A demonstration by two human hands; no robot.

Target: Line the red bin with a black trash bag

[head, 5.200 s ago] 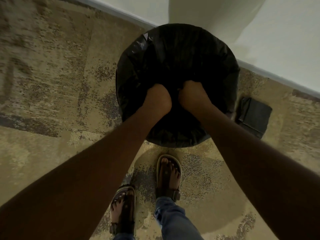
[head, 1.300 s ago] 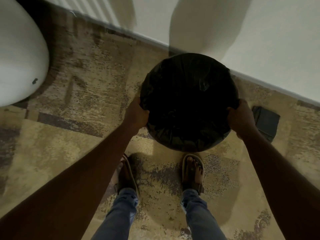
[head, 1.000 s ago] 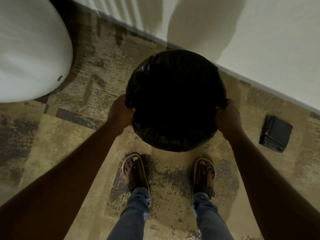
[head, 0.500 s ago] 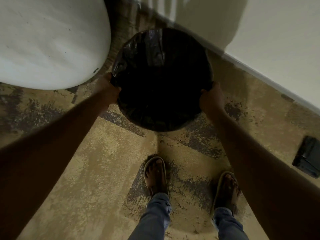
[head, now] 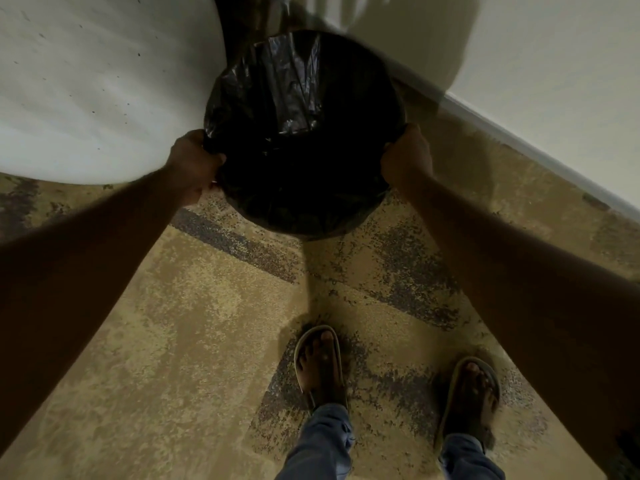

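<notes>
Bin [head: 304, 223], bag-lined, gripped between left hand [head: 194, 164] and right hand [head: 407, 157].

Both bare arms reach forward and down, nearly straight, spread apart in a wide V. The left hand [head: 194, 164] is curled closed, knuckles up, fingers wrapped over what it grips. The right hand [head: 407, 157] mirrors it on the other side, apparently clenched too, though its fingers are hidden in shadow. Below, two sandalled feet stand apart in blue jeans.
</notes>
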